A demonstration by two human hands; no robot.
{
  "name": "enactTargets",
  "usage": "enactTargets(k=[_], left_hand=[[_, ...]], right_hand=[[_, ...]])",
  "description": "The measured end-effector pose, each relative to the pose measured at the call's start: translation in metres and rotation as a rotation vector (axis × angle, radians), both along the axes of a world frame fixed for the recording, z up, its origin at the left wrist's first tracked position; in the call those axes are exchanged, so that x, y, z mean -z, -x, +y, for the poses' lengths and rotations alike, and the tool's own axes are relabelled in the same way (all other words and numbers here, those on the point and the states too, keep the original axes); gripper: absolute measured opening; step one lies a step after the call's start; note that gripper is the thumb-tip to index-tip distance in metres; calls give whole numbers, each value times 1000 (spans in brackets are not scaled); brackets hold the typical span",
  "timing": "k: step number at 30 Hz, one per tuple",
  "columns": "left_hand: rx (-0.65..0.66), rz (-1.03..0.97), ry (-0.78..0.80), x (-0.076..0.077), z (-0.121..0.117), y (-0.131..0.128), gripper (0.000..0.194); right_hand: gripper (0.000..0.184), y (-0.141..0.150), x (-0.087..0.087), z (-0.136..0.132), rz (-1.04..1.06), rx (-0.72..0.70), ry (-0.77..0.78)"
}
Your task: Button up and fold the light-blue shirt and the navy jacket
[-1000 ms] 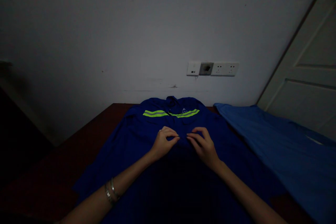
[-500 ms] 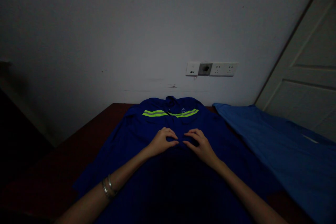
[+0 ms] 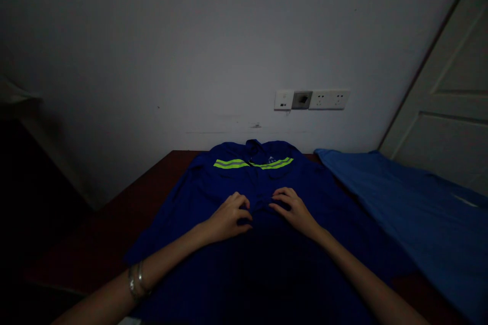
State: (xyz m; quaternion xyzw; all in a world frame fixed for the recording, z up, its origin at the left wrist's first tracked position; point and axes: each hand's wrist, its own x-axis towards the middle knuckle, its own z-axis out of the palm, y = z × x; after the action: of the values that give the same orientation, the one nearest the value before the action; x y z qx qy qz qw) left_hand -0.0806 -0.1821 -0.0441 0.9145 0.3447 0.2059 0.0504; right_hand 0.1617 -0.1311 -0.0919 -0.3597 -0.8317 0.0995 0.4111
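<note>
A dark blue work shirt (image 3: 213,198) with two yellow-green reflective stripes (image 3: 252,163) across the chest lies flat, front up, on a dark brown table (image 3: 133,208). Both my hands rest on its middle, close together along the front opening. My left hand (image 3: 227,217) has its fingers curled and pinching the cloth; bracelets circle that wrist. My right hand (image 3: 292,210) mirrors it, fingers bent and gripping the fabric just to the right. The room is dim, so what sits between the fingertips is too small to make out.
A lighter blue cloth (image 3: 404,208) spreads over the table's right side. The table's far edge meets a white wall with a row of sockets (image 3: 311,100). A white door (image 3: 450,111) stands at the right; darkness lies beyond the table's left edge.
Both hands have slid a little down the shirt front toward me, the left slightly more. The view has shifted a little to the left.
</note>
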Motion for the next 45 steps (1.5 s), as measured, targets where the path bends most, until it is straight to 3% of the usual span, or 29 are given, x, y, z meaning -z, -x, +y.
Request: enactTargets(k=[5, 11, 18, 24, 30, 33, 40, 45], left_hand=[[-46, 47, -66, 16, 7, 7, 14], [-86, 47, -34, 30, 20, 4, 18], [-12, 96, -37, 27, 22, 3, 15], [33, 150, -163, 25, 17, 0, 13], [84, 130, -286, 9, 4, 3, 15], [114, 92, -316, -3, -6, 6, 16], [156, -39, -335, -28, -28, 10, 17], [162, -148, -322, -40, -38, 4, 15]], right_hand=[[16, 5, 3, -2, 4, 65, -24], [16, 11, 9, -2, 5, 146, -12], [16, 12, 12, 1, 5, 165, -6], [17, 12, 15, 2, 24, 161, -16], [30, 11, 3, -5, 54, 115, -14], [35, 11, -14, -13, 74, 58, -18], [25, 19, -59, -51, 109, -152, 52], [30, 31, -57, -75, 46, -210, 18]])
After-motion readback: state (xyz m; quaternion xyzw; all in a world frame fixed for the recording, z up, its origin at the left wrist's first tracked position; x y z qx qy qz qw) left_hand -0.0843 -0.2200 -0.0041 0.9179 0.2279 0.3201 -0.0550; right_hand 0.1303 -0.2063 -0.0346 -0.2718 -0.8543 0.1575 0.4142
